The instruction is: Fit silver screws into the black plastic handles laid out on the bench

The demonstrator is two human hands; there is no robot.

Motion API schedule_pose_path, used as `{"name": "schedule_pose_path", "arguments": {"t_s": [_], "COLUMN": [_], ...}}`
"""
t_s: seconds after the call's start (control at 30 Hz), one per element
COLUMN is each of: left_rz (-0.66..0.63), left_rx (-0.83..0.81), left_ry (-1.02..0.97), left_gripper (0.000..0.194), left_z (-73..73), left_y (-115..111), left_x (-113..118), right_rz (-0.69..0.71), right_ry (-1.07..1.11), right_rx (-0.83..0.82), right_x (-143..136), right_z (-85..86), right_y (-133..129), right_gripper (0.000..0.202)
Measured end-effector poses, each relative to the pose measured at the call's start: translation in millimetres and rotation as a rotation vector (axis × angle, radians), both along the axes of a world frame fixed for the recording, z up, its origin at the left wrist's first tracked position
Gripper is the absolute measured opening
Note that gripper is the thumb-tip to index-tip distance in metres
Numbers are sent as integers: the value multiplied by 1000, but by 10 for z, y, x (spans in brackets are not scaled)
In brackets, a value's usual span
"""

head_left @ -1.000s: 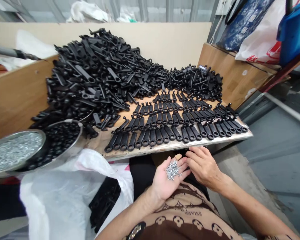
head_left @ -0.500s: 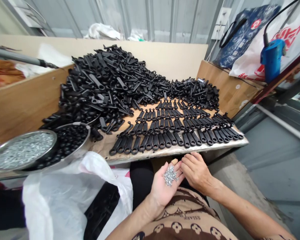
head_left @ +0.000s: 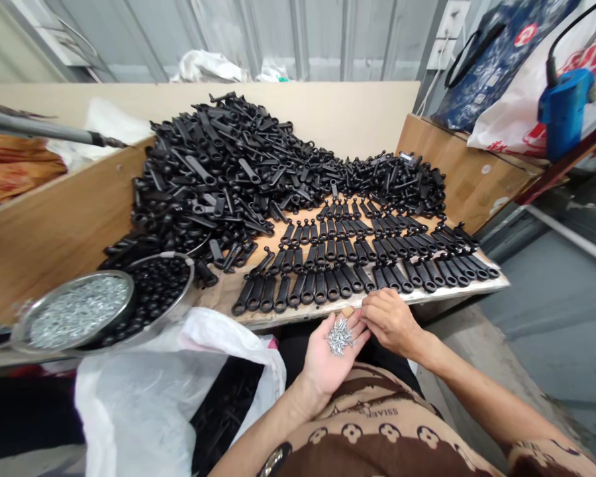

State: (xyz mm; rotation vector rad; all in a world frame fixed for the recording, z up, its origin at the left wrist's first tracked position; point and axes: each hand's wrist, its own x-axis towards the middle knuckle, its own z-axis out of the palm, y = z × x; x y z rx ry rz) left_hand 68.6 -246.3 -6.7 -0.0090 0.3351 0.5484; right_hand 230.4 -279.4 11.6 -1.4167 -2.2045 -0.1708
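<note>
My left hand (head_left: 330, 358) lies palm up below the table's front edge, cupping a small heap of silver screws (head_left: 340, 336). My right hand (head_left: 388, 321) is beside it, its fingertips at the edge of the screws near the left fingers; whether it pinches one is hidden. Just above both hands, rows of black plastic handles (head_left: 362, 255) lie side by side on the wooden board (head_left: 218, 291). A big loose pile of the same black parts (head_left: 228, 172) fills the back left.
A metal dish of silver screws (head_left: 74, 311) rests on a metal bowl of small black parts (head_left: 156, 288) at the left. A white plastic bag (head_left: 144, 391) holding black parts hangs below. Wooden side walls flank the board; bags and a blue tool (head_left: 563, 109) sit at the right.
The view has shifted slightly. My right hand has closed in on the screws in my left palm, and both hands sit a little higher, nearer the board's edge.
</note>
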Motion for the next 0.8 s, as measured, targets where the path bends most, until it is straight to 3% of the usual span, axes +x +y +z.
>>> {"name": "schedule_pose_path", "arguments": {"t_s": [0.5,0.8], "left_rz": [-65,-80], "left_rx": [-43,-21], "left_ry": [44,108], "left_gripper": [27,26], "left_z": [46,28], "left_y": [351,624], "left_x": [261,491], "right_rz": [87,-66], "right_ry": [90,140], "right_rx": [18,-11], "right_x": [357,472], "right_z": [-162,-169], "right_y": [286,467], "right_gripper": [19,22]}}
